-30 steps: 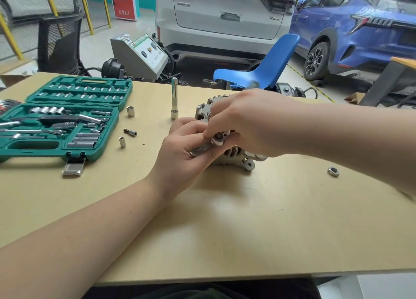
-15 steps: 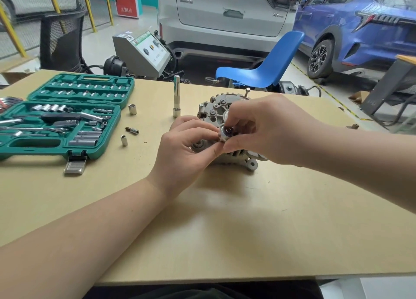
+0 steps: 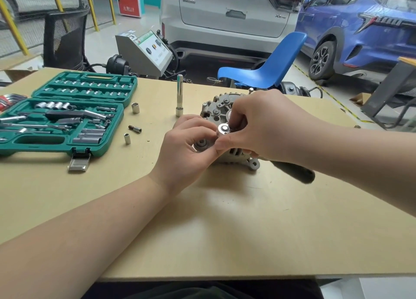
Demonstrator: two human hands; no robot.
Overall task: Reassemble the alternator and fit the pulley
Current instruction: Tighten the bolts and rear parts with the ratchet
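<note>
The grey alternator [image 3: 219,106] lies on the wooden table [image 3: 202,220], its finned rear cover facing me. My left hand [image 3: 186,151] grips its near end, thumb and fingers closed around the dark round pulley [image 3: 201,144]. My right hand [image 3: 265,127] is closed over a ratchet wrench. The ratchet's shiny round head [image 3: 224,128] sits just above the pulley, and its black handle [image 3: 292,169] pokes out under my wrist. Both hands touch at the fingertips and hide the middle of the alternator.
An open green socket case [image 3: 67,118] lies at the left. Between it and the alternator are loose sockets [image 3: 135,107] [image 3: 127,138], a small bit [image 3: 135,128] and an upright extension bar [image 3: 180,95]. A blue chair [image 3: 265,66] and parked cars stand beyond the far edge.
My right hand has shifted slightly right and lower, uncovering the ratchet head and the alternator's rear cover. The black handle now shows under my wrist. My left hand keeps its grip.
</note>
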